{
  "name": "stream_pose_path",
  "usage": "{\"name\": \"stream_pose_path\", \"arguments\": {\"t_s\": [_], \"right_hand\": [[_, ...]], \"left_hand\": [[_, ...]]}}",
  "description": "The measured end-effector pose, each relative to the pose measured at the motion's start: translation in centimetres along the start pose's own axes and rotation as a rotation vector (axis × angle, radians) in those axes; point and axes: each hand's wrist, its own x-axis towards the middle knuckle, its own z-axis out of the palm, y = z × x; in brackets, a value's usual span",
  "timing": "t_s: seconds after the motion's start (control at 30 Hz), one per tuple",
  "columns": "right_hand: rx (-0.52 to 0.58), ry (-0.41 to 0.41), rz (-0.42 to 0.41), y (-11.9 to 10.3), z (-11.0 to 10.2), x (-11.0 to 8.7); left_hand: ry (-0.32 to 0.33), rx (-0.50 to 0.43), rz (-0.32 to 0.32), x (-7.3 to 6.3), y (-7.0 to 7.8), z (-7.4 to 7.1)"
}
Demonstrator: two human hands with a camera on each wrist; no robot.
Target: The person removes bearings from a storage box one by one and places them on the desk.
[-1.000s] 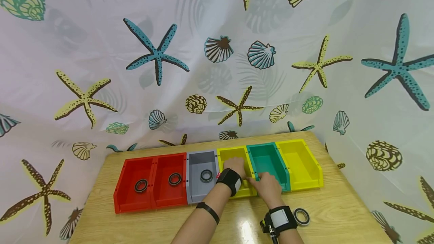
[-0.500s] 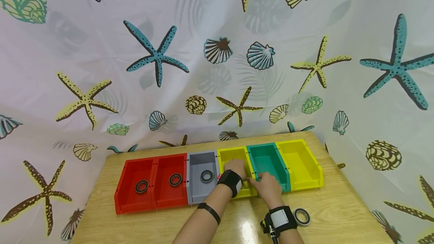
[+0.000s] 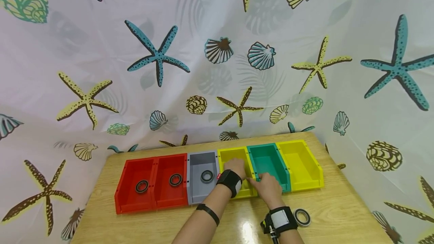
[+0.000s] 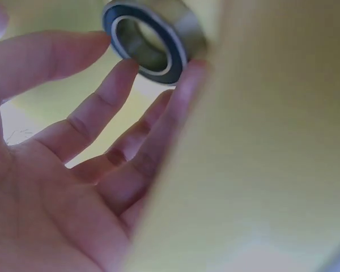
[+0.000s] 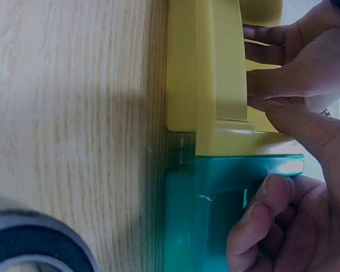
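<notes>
My left hand (image 3: 236, 166) reaches down into the middle yellow bin (image 3: 234, 153). In the left wrist view its fingertips hold a ball bearing (image 4: 184, 28), a steel ring with a dark seal; the head view hides it behind the hand. My right hand (image 3: 269, 188) grips the adjoining front walls of that yellow bin and the teal bin (image 3: 266, 159). In the right wrist view its thumb (image 5: 297, 122) lies over the yellow edge, and its curled fingers (image 5: 252, 226) are on the teal side.
Bearings lie in the left red bin (image 3: 136, 186), second red bin (image 3: 161, 199) and grey bin (image 3: 196, 195). Another bearing (image 3: 307, 218) lies on the wooden table (image 3: 332, 214) beside my right wrist. A second yellow bin (image 3: 298, 161) ends the row at right. A patterned curtain (image 3: 190, 86) hangs behind.
</notes>
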Motion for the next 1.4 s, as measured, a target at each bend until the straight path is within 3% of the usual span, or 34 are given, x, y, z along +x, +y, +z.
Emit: {"name": "stream_pose_path", "arguments": {"t_s": [0.17, 0.4, 0.53, 0.8, 0.93, 1.07, 1.23, 1.4], "right_hand": [[0.002, 0.003, -0.008, -0.1, 0.0, 0.0], [0.007, 0.003, 0.018, -0.2, 0.2, 0.0], [0.009, 0.005, 0.015, -0.3, 0.1, 0.0], [0.003, -0.003, 0.013, -0.1, 0.1, -0.2], [-0.011, -0.007, 0.004, 0.0, 0.2, -0.1], [-0.021, -0.010, -0.004, 0.0, 0.2, 0.0], [-0.029, -0.018, -0.004, -0.1, 0.1, -0.1], [-0.012, -0.013, 0.001, 0.0, 0.2, -0.2]], "left_hand": [[0.032, -0.032, 0.016, 0.6, -0.4, 0.1], [0.066, -0.053, 0.045, 0.0, -0.9, -1.8], [0.099, -0.078, 0.059, -1.0, -1.1, -2.9], [0.183, -0.269, 0.159, -4.6, -1.7, -4.1], [0.250, -0.304, 0.198, -6.5, -2.0, -3.6], [0.252, -0.351, 0.242, -8.2, -2.2, -2.8], [0.214, -0.377, 0.311, -10.4, -2.5, -1.6], [0.143, -0.398, 0.368, -12.0, -2.2, 0.6]]}}
